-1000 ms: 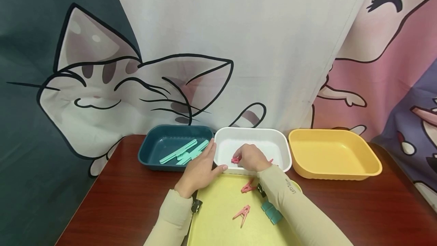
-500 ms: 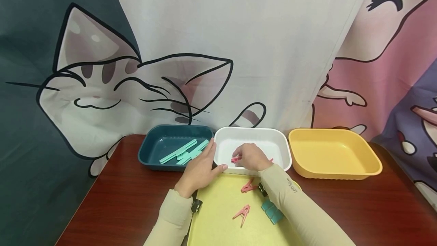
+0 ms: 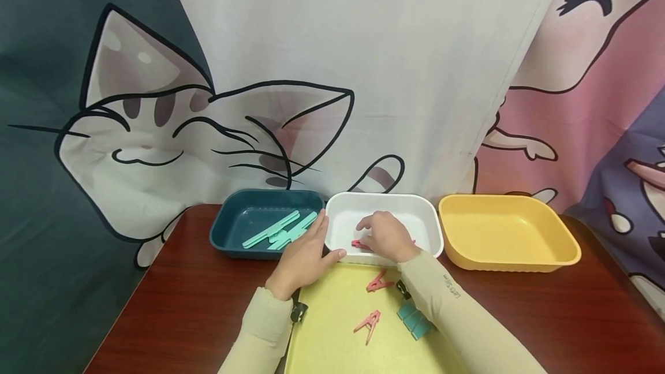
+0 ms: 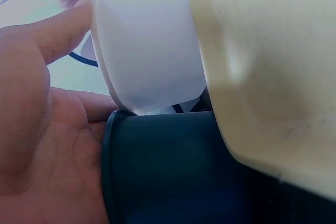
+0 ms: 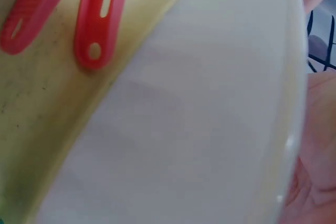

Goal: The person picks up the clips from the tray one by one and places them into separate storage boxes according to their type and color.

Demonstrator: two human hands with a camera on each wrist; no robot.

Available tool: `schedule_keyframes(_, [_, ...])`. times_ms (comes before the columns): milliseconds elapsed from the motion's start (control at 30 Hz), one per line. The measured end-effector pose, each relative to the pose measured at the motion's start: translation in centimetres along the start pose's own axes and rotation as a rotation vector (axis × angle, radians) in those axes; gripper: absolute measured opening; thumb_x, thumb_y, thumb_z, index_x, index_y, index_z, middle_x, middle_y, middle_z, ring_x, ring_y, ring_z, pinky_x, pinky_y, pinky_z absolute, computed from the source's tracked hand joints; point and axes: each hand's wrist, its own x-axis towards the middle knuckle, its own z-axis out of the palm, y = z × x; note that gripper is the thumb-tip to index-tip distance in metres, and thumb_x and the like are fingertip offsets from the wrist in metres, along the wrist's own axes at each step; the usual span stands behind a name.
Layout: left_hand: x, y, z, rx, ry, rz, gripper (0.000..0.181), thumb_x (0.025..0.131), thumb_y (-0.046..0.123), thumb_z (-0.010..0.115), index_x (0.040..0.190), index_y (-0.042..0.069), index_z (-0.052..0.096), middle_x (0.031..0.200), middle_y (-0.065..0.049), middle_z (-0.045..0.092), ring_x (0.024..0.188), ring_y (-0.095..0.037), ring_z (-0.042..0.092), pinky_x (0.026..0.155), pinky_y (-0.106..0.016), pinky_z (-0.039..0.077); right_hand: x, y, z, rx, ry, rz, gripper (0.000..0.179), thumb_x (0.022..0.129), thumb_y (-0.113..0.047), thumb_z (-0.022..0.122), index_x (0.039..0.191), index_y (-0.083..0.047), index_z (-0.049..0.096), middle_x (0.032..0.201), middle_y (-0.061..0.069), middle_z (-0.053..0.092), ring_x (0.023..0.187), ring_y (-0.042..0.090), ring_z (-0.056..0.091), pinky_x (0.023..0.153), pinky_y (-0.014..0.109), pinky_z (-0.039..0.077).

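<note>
My right hand is inside the white bin, thumb and index finger spread apart beside a pink clothespin on its floor. Part of another pink piece shows past the hand's right side. My left hand lies with straight fingers over the adjoining rims of the white bin and the dark blue bin. In the left wrist view its thumb touches the white rim. Pale green bag clips lie in the blue bin. Two pink clothespins, one upper and one lower, lie on the yellow tray.
A yellow bin stands right of the white one. Teal clips sit on the tray beside my right sleeve. All of this stands on a brown wooden table, with a cartoon-printed curtain behind.
My right thumb and index finger have parted and shifted slightly right and up off the pink clothespin, which stays in the white bin. My left hand has kept its place.
</note>
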Motion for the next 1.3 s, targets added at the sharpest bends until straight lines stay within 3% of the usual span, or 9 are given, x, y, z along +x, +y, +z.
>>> schedule_keyframes(300, [0.1, 0.0, 0.1, 0.009, 0.004, 0.002, 0.085, 0.098, 0.049, 0.06, 0.155, -0.004, 0.029, 0.166, -0.013, 0.018, 0.139, -0.034, 0.044, 0.1, -0.052, 0.049, -1.4, -0.4, -1.4, 0.005, 0.103, -0.113, 0.017, 0.084, -0.007, 0.077, 0.101, -0.006, 0.079, 0.099, 0.012, 0.073, 0.097, 0.028, 0.065, 0.091, 0.043, 0.053])
schedule_keyframes(733, [0.1, 0.0, 0.1, 0.013, 0.003, 0.002, 0.084, 0.098, 0.049, 0.061, 0.155, -0.004, 0.029, 0.166, -0.013, 0.019, 0.139, -0.035, 0.044, 0.101, -0.053, 0.048, -3.6, -0.9, -1.8, 0.032, 0.203, -0.178, 0.017, 0.084, -0.008, 0.08, 0.101, -0.007, 0.079, 0.097, 0.009, 0.074, 0.096, 0.027, 0.066, 0.087, 0.042, 0.054])
schedule_keyframes(1300, [0.0, 0.0, 0.0, 0.007, 0.009, 0.004, 0.085, 0.098, 0.049, 0.061, 0.155, -0.005, 0.029, 0.166, -0.014, 0.019, 0.14, -0.035, 0.043, 0.104, -0.054, 0.045, -6.4, -1.6, -2.7, 0.056, 0.224, -0.22, 0.021, 0.083, -0.011, 0.083, 0.103, -0.011, 0.079, 0.098, 0.003, 0.072, 0.098, 0.024, 0.064, 0.089, 0.042, 0.053])
